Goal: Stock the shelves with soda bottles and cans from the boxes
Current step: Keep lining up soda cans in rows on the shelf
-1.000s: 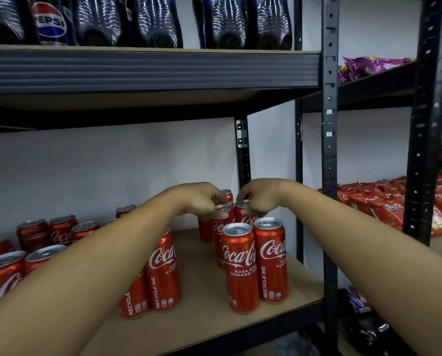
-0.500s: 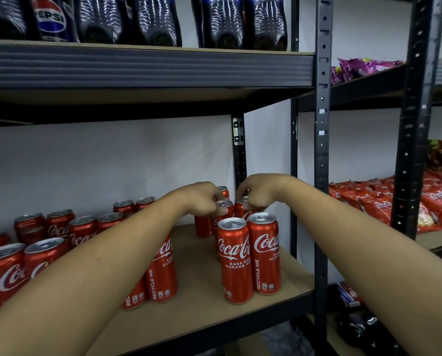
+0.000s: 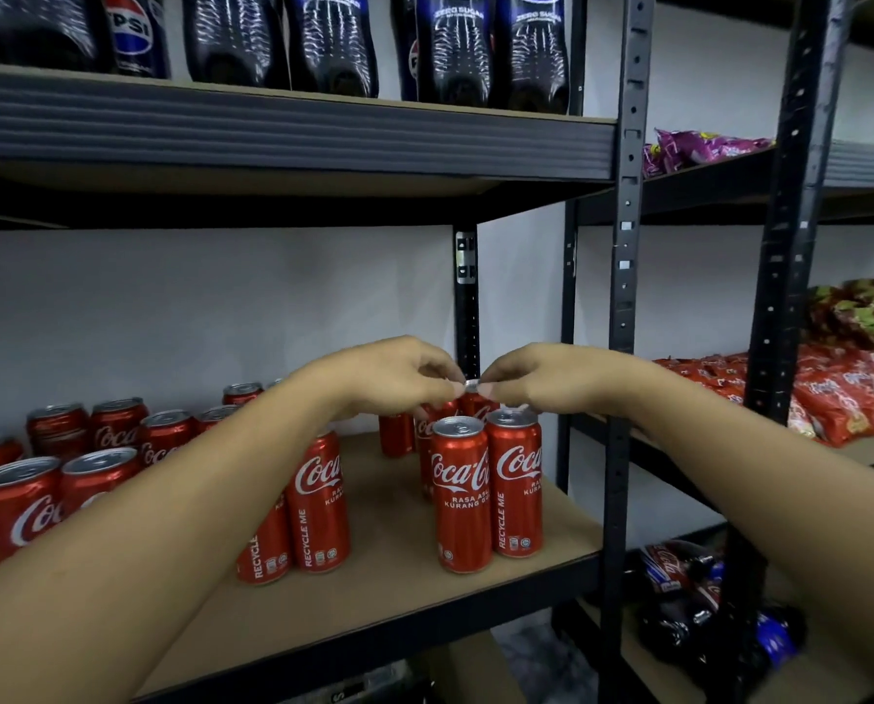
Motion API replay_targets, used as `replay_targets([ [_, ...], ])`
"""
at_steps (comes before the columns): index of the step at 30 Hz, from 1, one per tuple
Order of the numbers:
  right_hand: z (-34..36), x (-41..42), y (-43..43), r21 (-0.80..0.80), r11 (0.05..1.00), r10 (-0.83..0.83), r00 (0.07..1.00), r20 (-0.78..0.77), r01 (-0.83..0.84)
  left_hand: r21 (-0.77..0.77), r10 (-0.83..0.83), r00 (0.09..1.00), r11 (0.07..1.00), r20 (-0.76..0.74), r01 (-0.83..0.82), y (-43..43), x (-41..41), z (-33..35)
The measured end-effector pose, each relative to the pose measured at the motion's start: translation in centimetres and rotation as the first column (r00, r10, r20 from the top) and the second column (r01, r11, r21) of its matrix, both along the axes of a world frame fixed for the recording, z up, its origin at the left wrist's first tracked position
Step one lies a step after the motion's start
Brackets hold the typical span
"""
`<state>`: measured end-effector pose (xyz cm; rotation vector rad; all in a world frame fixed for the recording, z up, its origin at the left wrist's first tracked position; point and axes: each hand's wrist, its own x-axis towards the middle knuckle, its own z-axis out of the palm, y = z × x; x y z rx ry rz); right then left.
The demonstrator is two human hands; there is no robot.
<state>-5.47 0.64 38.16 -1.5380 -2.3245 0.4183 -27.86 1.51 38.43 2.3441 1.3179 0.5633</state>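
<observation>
Red Coca-Cola cans stand on the wooden middle shelf (image 3: 384,591). Two tall cans (image 3: 463,500) stand side by side near the front edge, with more cans in a row behind them. My left hand (image 3: 399,378) and my right hand (image 3: 531,383) reach over this row, and their fingertips meet at the silver rim of a rear can (image 3: 473,404). Both hands pinch that rim from opposite sides. Another can (image 3: 427,426) stands just under my left hand. My left forearm hides part of a second pair of cans (image 3: 318,500).
A cluster of cans (image 3: 115,431) fills the shelf's left side. Dark Pepsi bottles (image 3: 333,38) line the shelf above. A black upright post (image 3: 623,297) borders the shelf on the right. Beyond it lie red snack bags (image 3: 841,398), purple bags (image 3: 704,147) and bottles (image 3: 689,591) lower down.
My hands have drawn closer together, from separate can tops to one can's rim. The view has shifted slightly; the cans on the shelf have not moved.
</observation>
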Motion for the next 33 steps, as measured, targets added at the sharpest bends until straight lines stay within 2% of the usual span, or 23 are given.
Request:
replay_targets([
  [2,-0.2,0.4,-1.1,-0.117,0.993,0.024,1.000,-0.013,-0.026,-0.147,-0.078,0.996,0.987,-0.042,0.071,-1.2,0.5,0.1],
  [4,-0.6,0.6,-1.7,-0.194,0.980,0.034,0.999,-0.006,-0.035,-0.211,-0.105,0.987,0.974,-0.124,0.077,-1.9,1.0,-0.2],
  [7,-1.6,0.7,-2.0,-0.248,0.968,0.035,0.997,-0.062,-0.049,-0.155,-0.079,0.977,0.987,-0.199,0.048,-2.4,1.7,-0.9],
  [9,-1.8,0.7,-2.0,-0.241,0.969,0.022,0.994,-0.105,-0.047,-0.112,-0.061,0.982,0.993,-0.177,0.042,-2.6,1.8,-1.2],
  [14,-1.8,0.6,-2.4,-0.225,0.974,0.006,0.995,-0.102,-0.029,-0.073,-0.056,0.989,0.996,-0.137,0.047,-2.7,1.3,-1.7],
  [18,-1.8,0.5,-2.7,-0.211,0.977,0.006,0.997,-0.076,-0.022,0.020,-0.032,0.985,0.999,-0.171,0.036,-2.8,1.3,-2.2],
  [21,-1.6,0.4,-3.2,-0.133,0.991,0.003,1.000,-0.006,-0.003,0.072,-0.028,0.977,0.996,-0.210,0.044,-3.1,0.8,-2.4],
  [25,-1.2,0.0,-3.9,0.087,0.996,0.012,0.999,0.032,-0.015,0.164,0.021,0.974,0.986,-0.227,0.017,-4.0,-0.5,-2.1],
  [30,-0.4,-2.6,-5.8,0.263,0.961,0.085,0.996,-0.009,-0.079,0.282,0.109,0.987,0.957,-0.119,-0.071,-6.0,-4.2,-1.1],
  [33,-0.5,-5.3,-6.7,0.286,0.948,0.158,0.986,-0.053,-0.136,0.366,0.150,0.988,0.921,-0.024,-0.131,-7.6,-6.7,-1.1],
])
